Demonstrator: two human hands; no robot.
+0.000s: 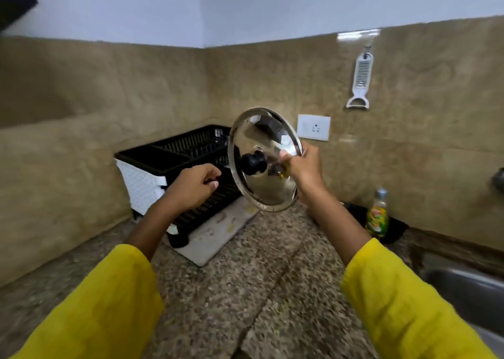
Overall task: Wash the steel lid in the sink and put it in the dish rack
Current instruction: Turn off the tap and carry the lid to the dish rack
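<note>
The round steel lid (263, 145) with a black knob is held upright in the air, knob side facing me, just right of the dish rack. My right hand (301, 167) grips the lid by its right rim. My left hand (192, 185) hovers over the rack with its fingers curled in and nothing in them. The black dish rack (174, 151) with a white side panel stands in the counter's corner on a pale mat. A corner of the steel sink (469, 287) shows at the right edge.
A bottle of dish liquid (377, 214) stands on a black tray against the right wall. A white grater (360, 80) hangs on the wall above a socket plate (313, 127). Speckled granite counter (245, 290) stretches in front of me.
</note>
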